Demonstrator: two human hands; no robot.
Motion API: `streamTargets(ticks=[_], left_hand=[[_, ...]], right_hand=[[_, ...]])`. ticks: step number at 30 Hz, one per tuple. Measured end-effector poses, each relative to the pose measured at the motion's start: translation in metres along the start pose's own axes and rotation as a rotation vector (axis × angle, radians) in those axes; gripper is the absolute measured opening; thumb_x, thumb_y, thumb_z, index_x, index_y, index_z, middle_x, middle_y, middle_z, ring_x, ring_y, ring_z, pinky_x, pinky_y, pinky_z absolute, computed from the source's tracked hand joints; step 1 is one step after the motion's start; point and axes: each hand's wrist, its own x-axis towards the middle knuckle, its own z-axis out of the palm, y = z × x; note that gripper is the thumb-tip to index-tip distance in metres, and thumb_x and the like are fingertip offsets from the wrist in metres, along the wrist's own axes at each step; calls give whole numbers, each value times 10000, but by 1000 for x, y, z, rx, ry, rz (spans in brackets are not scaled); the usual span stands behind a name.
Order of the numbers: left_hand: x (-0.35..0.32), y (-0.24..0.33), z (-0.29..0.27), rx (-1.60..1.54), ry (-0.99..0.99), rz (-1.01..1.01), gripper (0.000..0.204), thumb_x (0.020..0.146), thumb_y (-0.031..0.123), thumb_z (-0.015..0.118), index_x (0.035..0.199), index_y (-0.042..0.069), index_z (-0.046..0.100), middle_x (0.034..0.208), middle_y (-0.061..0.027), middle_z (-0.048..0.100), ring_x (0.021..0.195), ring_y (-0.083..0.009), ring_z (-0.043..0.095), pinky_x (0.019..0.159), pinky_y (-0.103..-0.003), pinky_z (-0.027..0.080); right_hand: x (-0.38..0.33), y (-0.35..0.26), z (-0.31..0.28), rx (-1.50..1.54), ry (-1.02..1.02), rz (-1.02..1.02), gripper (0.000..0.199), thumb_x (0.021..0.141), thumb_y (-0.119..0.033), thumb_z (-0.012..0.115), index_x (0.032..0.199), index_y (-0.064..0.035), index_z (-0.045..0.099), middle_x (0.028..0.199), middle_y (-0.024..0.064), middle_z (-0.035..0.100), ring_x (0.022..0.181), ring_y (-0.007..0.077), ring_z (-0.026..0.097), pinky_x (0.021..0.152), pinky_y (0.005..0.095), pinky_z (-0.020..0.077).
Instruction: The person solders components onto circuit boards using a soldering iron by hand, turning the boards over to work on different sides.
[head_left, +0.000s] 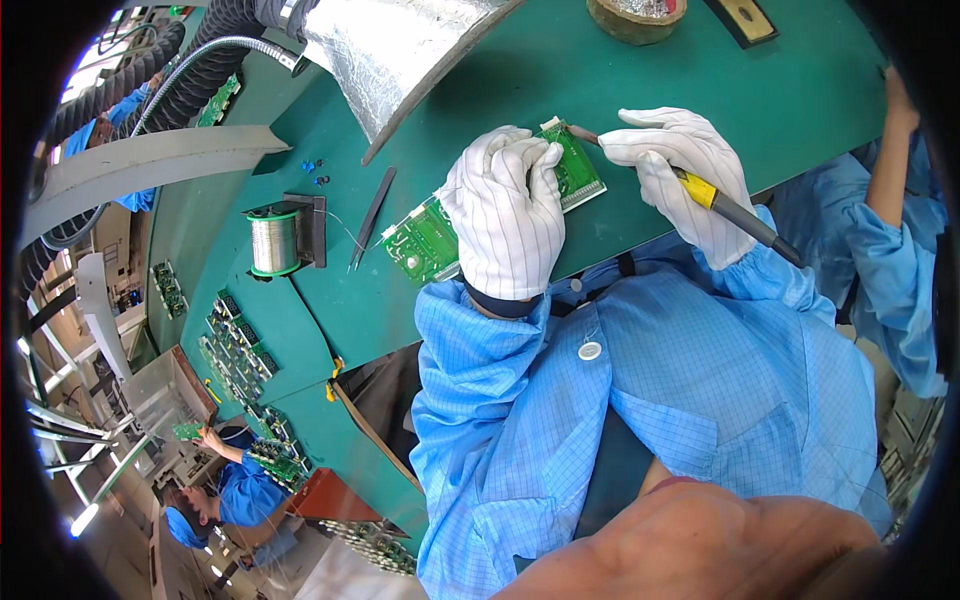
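Nearest the camera, a bare, blurred patch of skin [700, 545] is seen at the lower edge, cut off by the frame; above it a blue grid-patterned smock [640, 400] fills the middle. The rim of the picture is lost in a dark fisheye border.

At the far left, a co-worker in blue [235, 490] is seen small and bent over, with rows of green boards [240, 350] laid along the bench edge. A spool of solder wire [273, 240] stands on a dark holder, and tweezers [372, 215] lie just beside it.

The left hand [505, 210], in a white glove, is closed down over a green circuit board [440, 235]; most of the board's middle is hidden beneath it, and whether solder wire is pinched in the fingers cannot be told. The board lies flat on the green mat [520, 90], near the person's chest, its white connectors showing at both ends.

The right hand [680, 175], also gloved, is wrapped around a soldering iron [725, 205] with a yellow band and grey grip; the tip is brought against the board's far corner.

A silver foil duct [400, 50] hangs above, and another blue sleeve [900, 260] is seen at the right.
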Motion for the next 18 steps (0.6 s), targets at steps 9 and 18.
streamTargets(ticks=[9,18], left_hand=[[3,3,-1,-17,33,18,93,861,112,680,943,104,636,1023,-95,657,995,-288,620,885,-425,458],[4,3,-1,-5,27,11,93,887,110,658,963,87,609,1009,-104,658,978,-295,621,854,-410,477]], right_hand=[[3,-3,-3,-40,44,-58,194,988,-128,533,1025,-60,710,983,75,733,1092,286,668,996,435,493],[15,26,-17,143,288,348,378,1033,-249,552,1323,-10,601,1061,64,681,878,86,617,823,226,493]])
